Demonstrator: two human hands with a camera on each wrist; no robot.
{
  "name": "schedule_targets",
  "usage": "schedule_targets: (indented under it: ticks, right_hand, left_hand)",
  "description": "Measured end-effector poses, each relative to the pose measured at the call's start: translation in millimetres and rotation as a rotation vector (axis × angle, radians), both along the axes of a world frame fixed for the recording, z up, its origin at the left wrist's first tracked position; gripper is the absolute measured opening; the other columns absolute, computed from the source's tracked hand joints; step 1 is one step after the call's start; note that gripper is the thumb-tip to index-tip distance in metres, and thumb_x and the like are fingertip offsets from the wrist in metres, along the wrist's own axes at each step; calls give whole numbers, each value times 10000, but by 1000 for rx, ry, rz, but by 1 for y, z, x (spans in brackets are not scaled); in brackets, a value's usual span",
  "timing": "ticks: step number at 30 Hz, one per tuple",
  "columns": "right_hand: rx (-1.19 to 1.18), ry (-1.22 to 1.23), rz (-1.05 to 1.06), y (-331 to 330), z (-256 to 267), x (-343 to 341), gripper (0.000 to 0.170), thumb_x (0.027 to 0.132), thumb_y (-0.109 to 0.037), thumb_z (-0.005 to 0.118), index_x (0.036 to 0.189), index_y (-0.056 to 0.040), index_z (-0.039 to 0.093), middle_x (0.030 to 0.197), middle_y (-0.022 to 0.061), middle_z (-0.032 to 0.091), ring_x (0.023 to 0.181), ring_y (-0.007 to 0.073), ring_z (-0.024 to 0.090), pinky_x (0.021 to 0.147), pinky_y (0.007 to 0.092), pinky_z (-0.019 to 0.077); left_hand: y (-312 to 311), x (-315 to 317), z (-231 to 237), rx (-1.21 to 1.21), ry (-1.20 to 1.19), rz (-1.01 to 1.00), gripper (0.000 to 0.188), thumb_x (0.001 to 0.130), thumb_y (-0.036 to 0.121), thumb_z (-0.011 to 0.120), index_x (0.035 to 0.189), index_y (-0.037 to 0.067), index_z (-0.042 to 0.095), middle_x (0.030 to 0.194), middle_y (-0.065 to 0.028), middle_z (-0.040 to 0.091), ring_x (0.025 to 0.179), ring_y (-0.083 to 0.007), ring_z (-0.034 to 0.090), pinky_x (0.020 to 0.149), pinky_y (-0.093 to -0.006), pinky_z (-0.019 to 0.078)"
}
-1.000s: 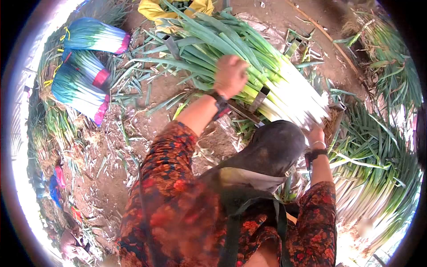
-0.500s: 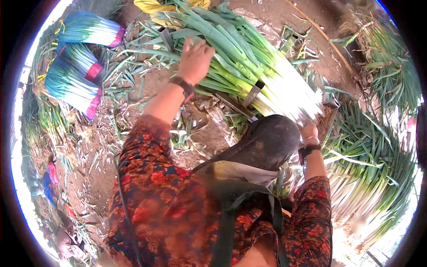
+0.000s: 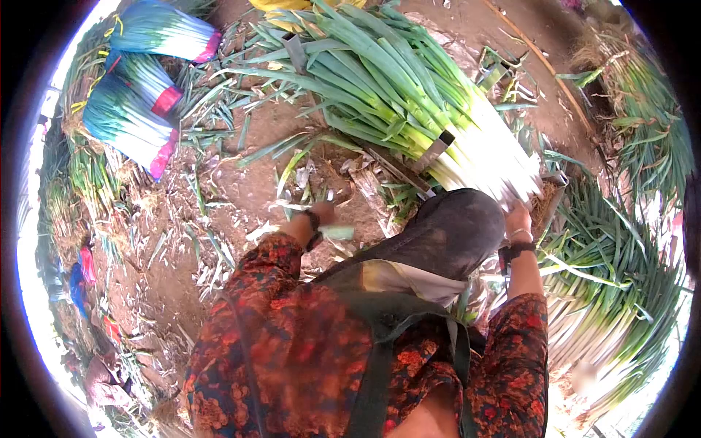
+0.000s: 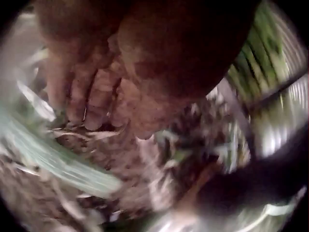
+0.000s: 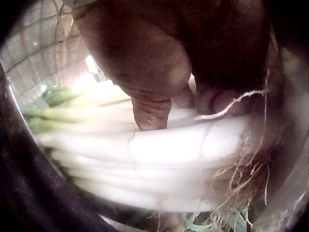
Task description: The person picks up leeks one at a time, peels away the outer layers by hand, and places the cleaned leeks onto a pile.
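A thick pile of long green onions (image 3: pixel 409 95) lies across a low metal rack (image 3: pixel 434 151), green leaves toward the upper left and white stalks toward the lower right. At the root end my right hand (image 3: pixel 517 219) grips white stalks (image 5: pixel 188 145), its thumb set down among them; thin roots hang beside its fingers. My left hand (image 3: pixel 321 214), blurred, is low over the littered ground, left of my knee. In the left wrist view its loose fingers (image 4: pixel 99 99) point downward, with a pale green leaf piece (image 4: pixel 63 162) just below them.
My dark-clad knee (image 3: pixel 456 226) juts between both hands. Wrapped onion bundles (image 3: pixel 131 120) lie at the left. More loose onions (image 3: pixel 606 270) are heaped at the right, with another heap (image 3: pixel 642 109) behind. Leaf scraps (image 3: pixel 212 124) litter the soil, and a yellow sack (image 3: pixel 307 6) is at the top.
My left hand has moved from the green leaves down toward my body, and a leaf piece now shows beside it. My right hand stays at the root end.
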State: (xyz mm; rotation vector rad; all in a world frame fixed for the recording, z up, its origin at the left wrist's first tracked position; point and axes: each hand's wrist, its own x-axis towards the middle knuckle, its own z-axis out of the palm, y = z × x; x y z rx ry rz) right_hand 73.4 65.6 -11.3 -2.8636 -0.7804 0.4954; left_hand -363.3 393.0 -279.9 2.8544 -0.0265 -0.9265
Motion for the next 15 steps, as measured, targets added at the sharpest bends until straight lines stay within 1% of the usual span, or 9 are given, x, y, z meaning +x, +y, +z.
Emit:
schedule_targets:
  ticks: [1,3,5,6,9,11,13,14,15]
  right_hand:
    - [4,1,-16,-2,-2,0,562,765,-434,756,1086,7,618,1087,225,652,1030,379,616,886,446,496]
    - [3,-2,-20,-7,-5,2,565,761,-438,762,1077,7,619,1076,224,655,1017,381,619,878,449,497]
    - [-3,-9,6,-8,-8,4,572,756,-444,768,1075,8,619,1067,224,658,1007,382,622,870,451,499]
    - [-7,-1,-8,-7,-8,3,575,752,-441,773,1076,7,618,1064,223,659,1004,383,622,868,450,499]
    - [-20,5,-30,-3,-1,-1,577,745,-426,787,1083,8,615,1055,220,662,997,385,624,863,446,501]
    - [-20,-17,-13,-1,2,-4,571,743,-404,795,1090,10,611,1049,217,665,996,383,625,862,444,503]
    - [45,43,-58,-2,-3,-2,611,732,-391,809,1121,28,596,1073,218,654,999,365,633,869,439,505]
    - [106,65,-73,-2,-6,-2,625,728,-387,814,1134,32,590,1081,216,652,1004,359,635,878,436,505]
    - [163,88,-89,-2,-5,-4,640,725,-383,818,1148,37,585,1089,214,649,1009,353,636,887,433,504]
  left_hand:
    - [19,30,27,-11,65,198,313,900,260,506,1069,67,686,1025,-183,692,988,-344,662,870,-480,508]
    - [55,74,120,-15,-43,-53,320,852,234,574,1159,162,630,1012,-144,667,927,-314,654,766,-440,522]
    - [75,93,103,7,-476,388,410,892,317,532,1249,123,585,1241,-125,595,1122,-323,579,947,-550,421]
    - [81,102,102,-118,-704,611,453,907,358,517,1283,109,567,1316,-118,570,1183,-322,554,1009,-580,386]
    - [71,160,196,-1138,-1124,1418,548,919,470,507,1321,100,534,1306,-114,557,1157,-285,546,1025,-514,368]
    - [82,184,206,-1583,-1297,1695,585,930,509,489,1319,74,526,1286,-111,555,1126,-261,541,1010,-462,378]
    - [100,205,217,-1728,-1444,1727,598,946,514,457,1289,30,533,1253,-108,558,1081,-240,538,968,-403,409]
    - [98,209,230,-1507,-1517,1743,580,953,462,453,1254,-27,531,1239,-112,563,1047,-235,538,922,-366,430]
    - [102,213,234,-1517,-1513,1788,570,960,455,440,1289,-6,504,1255,-116,559,1062,-241,546,938,-377,435]
